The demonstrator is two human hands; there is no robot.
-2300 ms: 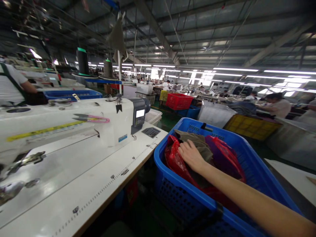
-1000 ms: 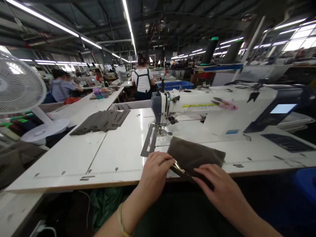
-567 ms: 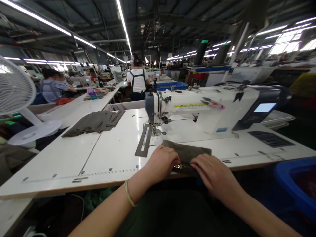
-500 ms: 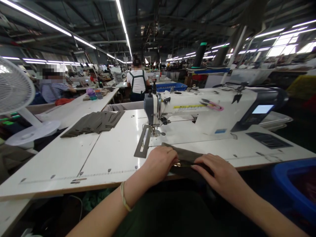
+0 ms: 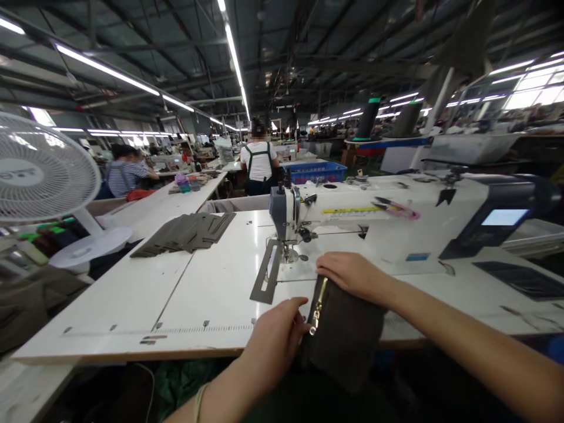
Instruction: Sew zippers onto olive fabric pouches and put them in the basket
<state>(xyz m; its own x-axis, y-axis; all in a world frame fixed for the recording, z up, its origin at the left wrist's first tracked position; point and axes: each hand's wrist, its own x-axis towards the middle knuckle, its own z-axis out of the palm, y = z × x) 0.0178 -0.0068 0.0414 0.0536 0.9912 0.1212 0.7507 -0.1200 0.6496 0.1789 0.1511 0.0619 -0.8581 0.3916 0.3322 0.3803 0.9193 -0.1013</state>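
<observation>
A dark olive fabric piece point(image 5: 348, 323) hangs over the table's front edge, with a gold zipper point(image 5: 320, 302) along its left side. My right hand point(image 5: 350, 273) is closed on the fabric's upper edge, by the top end of the zipper. At the lower left, my left hand point(image 5: 282, 329) pinches the fabric's edge near the zipper pull; its fingertips are partly hidden. Just beyond my hands stands a white sewing machine point(image 5: 379, 235). Beside its needle and presser foot lies a flat grey frame-shaped piece point(image 5: 266, 273) with a long slot.
Several grey-brown fabric pieces point(image 5: 187, 232) lie overlapped on the white table point(image 5: 211, 294). A white fan point(image 5: 48, 170) stands at the left. Pink-handled snips point(image 5: 399, 208) rest against the machine's arm. Farther back are a blue crate point(image 5: 317, 171) and a person in a white shirt point(image 5: 258, 161).
The fabric has been turned, so its zipper now shows running toward the machine. My right hand has moved up to the far edge, my left hand lower. The camera view has shifted.
</observation>
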